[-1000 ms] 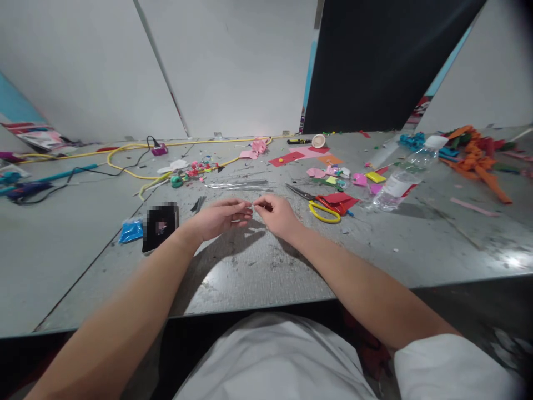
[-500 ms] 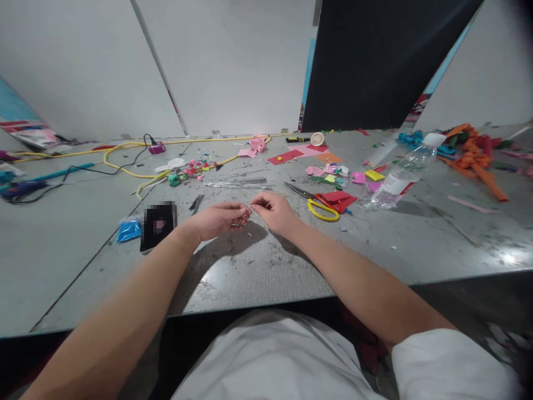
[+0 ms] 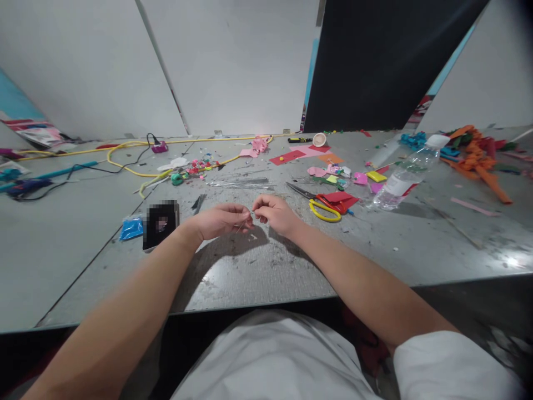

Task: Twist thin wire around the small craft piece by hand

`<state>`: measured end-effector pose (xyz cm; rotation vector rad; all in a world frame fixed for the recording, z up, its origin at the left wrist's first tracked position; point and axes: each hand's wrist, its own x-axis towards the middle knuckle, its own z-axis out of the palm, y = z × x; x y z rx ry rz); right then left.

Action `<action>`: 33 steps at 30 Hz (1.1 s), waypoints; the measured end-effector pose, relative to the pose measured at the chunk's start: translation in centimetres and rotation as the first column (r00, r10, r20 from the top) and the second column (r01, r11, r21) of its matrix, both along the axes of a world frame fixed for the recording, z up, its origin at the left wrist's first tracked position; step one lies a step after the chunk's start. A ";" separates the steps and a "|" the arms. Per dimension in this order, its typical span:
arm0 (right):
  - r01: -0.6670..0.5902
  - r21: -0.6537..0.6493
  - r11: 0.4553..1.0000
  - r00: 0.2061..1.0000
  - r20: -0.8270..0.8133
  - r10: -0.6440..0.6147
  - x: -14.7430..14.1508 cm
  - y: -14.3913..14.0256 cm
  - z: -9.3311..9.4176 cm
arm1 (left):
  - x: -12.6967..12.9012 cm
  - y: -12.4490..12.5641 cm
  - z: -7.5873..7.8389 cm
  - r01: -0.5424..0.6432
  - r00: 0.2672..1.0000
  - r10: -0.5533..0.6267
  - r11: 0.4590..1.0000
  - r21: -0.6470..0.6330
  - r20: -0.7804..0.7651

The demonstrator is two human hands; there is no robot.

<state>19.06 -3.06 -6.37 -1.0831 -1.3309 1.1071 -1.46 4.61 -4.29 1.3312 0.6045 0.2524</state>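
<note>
My left hand point(image 3: 221, 220) and my right hand point(image 3: 275, 214) meet fingertip to fingertip low over the grey table point(image 3: 266, 266). Both pinch a thin silvery wire point(image 3: 245, 220) that runs between them; it is very small and mostly hidden by the fingers. A bundle of similar thin wires point(image 3: 241, 183) lies just beyond the hands. Scissors with yellow handles point(image 3: 318, 206) lie right of my right hand, beside a red paper piece point(image 3: 338, 199).
A black phone point(image 3: 160, 224) and a blue packet point(image 3: 131, 228) lie left of my left hand. A clear plastic bottle point(image 3: 402, 180) lies at the right. Coloured paper scraps point(image 3: 333, 172), orange strips point(image 3: 478, 161), a yellow cable point(image 3: 125, 158) and beads point(image 3: 195, 169) litter the far side.
The hands have closed the small gap between them and now touch at the fingertips. The head camera shifted slightly; nothing on the table moved.
</note>
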 end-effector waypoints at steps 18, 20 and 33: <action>0.077 -0.203 0.976 0.990 -0.099 -0.098 -0.8 0.1 -0.3 | 0.6 -0.4 0.4 -0.074 0.993 0.100 0.949 0.306 -0.070; 0.090 -0.202 0.975 0.989 -0.094 -0.110 -0.8 0.2 -0.6 | 0.8 -0.3 0.2 -0.088 0.989 0.122 0.934 0.346 -0.080; 0.202 0.386 0.900 0.839 0.407 -0.362 -0.9 -0.4 -1.9 | 1.0 0.0 0.1 -0.431 0.902 0.424 0.896 0.105 0.076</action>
